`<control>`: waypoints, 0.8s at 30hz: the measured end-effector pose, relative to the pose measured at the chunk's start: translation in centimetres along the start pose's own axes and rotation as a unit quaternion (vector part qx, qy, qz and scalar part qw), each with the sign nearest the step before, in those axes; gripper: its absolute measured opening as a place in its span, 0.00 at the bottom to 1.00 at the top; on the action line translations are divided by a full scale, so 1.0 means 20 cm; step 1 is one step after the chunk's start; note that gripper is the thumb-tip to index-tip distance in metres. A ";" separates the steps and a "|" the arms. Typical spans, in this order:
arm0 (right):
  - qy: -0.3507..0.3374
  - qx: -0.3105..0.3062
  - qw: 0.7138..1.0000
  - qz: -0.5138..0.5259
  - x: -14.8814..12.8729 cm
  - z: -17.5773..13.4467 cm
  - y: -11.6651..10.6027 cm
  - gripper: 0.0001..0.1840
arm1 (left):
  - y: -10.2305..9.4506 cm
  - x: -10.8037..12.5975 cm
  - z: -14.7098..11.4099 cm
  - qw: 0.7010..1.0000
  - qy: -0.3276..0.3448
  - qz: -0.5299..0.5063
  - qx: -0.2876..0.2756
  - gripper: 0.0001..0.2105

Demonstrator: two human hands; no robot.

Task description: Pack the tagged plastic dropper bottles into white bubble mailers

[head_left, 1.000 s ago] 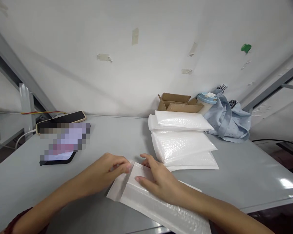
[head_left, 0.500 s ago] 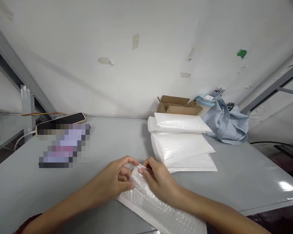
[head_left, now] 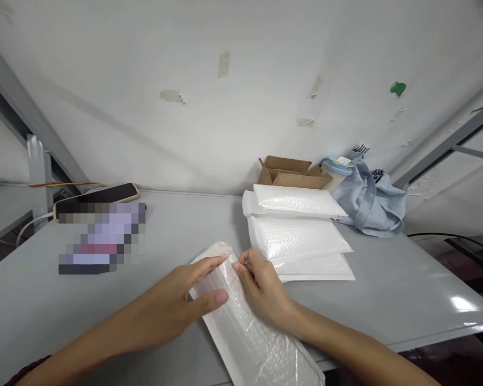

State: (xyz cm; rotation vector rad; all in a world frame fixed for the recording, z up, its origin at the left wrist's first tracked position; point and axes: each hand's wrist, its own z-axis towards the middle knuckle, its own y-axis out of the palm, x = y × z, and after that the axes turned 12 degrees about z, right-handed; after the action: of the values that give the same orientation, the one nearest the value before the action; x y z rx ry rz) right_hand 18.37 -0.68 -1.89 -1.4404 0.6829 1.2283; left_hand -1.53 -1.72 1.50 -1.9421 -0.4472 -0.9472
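A white bubble mailer (head_left: 253, 343) lies at a slant on the table in front of me, its far end showing beyond my fingers. My left hand (head_left: 187, 297) rests on its left side, index finger and thumb spread apart over the bubbled surface. With thumb and fingertips pinched together, my right hand (head_left: 263, 284) holds the mailer's right edge near the far end. Just beyond my right hand, several more bubble mailers (head_left: 301, 236) lie in a loose overlapping pile.
Behind the pile stand an open cardboard box (head_left: 285, 166), a cup with a blue lid (head_left: 338, 169) and a light blue cloth bag (head_left: 378, 206). A phone (head_left: 112, 193) and a blurred-out flat object (head_left: 104, 236) lie on the grey table (head_left: 177, 225) at left. A wall rises behind.
The mailer's far end has come into view beyond my hands, and the mailer lies at a steeper slant. My left fingers have straightened from a curl; my right hand keeps its pinch.
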 end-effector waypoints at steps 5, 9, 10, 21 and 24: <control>-0.002 0.004 1.000 0.021 -0.01 0.00 0.00 0.09 | -0.02 -0.04 0.00 0.998 0.012 0.007 -0.068 0.34; 0.005 0.015 0.999 0.031 -0.01 -0.01 0.00 0.09 | -0.03 -0.01 0.02 0.998 0.048 -0.004 -0.037 0.27; 0.008 0.017 0.999 0.035 -0.01 -0.01 0.00 0.10 | -0.03 -0.01 0.03 0.997 0.057 -0.024 -0.040 0.27; 0.001 0.014 0.997 0.082 -0.04 -0.04 -0.01 0.10 | -0.02 -0.03 0.03 0.995 0.040 0.088 0.012 0.21; 0.008 0.059 0.990 0.128 -0.02 -0.03 0.00 0.11 | -0.03 -0.03 0.06 0.969 -0.005 0.098 0.228 0.28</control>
State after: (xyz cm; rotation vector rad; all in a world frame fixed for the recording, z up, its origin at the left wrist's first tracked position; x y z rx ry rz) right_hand 18.45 -1.29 -1.55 -1.2934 0.9578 1.3492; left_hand -1.80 -0.29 0.95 -1.5392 -0.4253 -0.6404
